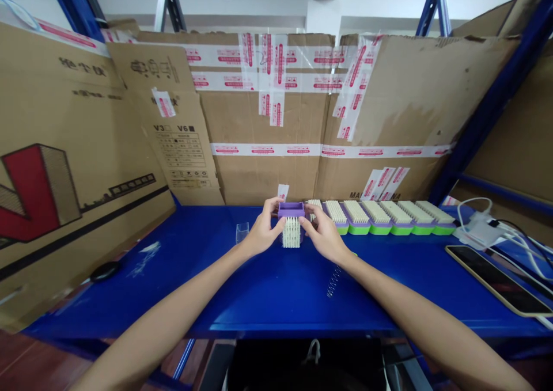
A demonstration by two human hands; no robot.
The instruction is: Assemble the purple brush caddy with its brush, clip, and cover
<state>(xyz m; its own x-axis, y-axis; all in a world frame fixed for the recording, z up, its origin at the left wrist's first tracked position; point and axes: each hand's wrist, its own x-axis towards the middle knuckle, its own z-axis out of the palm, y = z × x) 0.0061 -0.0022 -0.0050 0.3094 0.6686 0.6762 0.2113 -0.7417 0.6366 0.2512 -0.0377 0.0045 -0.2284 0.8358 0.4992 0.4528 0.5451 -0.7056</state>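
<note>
Both my hands meet at the middle of the blue shelf (268, 287). Between them is a brush (291, 221) with a purple back on top and white bristles pointing down. My left hand (261, 230) grips its left side with fingers curled round it. My right hand (322, 232) pinches its right side. Just to the right, a row of several brushes (384, 215) lies bristles-up, with purple and green bases, side by side along the back of the shelf.
Taped cardboard boxes (268, 114) wall the back and left. A small clear piece (242, 231) lies left of my hands, a metal spring (334, 280) right of centre. A phone (496, 278) and white cables (484, 224) lie at right. A dark object (103, 271) rests at left.
</note>
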